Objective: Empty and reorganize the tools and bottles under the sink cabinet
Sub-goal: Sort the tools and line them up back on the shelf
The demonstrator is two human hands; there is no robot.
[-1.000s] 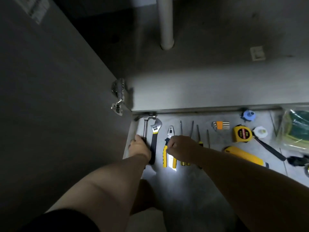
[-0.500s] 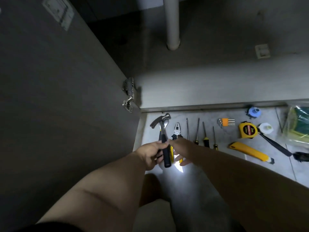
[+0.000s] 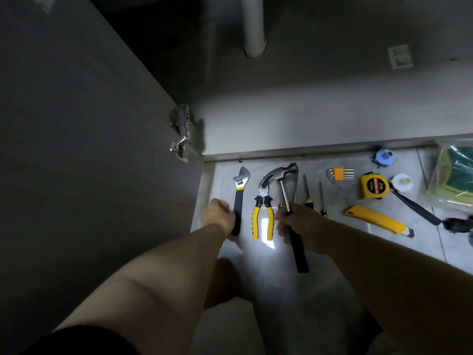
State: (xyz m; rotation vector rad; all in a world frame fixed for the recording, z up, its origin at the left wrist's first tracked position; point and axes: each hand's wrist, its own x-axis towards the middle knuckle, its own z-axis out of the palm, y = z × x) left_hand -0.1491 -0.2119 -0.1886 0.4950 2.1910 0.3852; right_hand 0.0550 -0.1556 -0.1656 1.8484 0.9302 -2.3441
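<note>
A row of tools lies on the pale floor tiles in front of the open sink cabinet. My right hand grips a claw hammer by its black handle, head pointing at the cabinet, above several screwdrivers. My left hand holds the black handle of an adjustable wrench at the left end of the row. Yellow-handled pliers lie between the two hands.
The open cabinet door stands on the left, its hinge close to the wrench. A white drain pipe hangs inside. To the right lie hex keys, a yellow tape measure, a yellow utility knife and a plastic bag.
The hammer has passed from my left hand to my right hand and moved right, over the screwdrivers. My left hand has gone back to the wrench handle.
</note>
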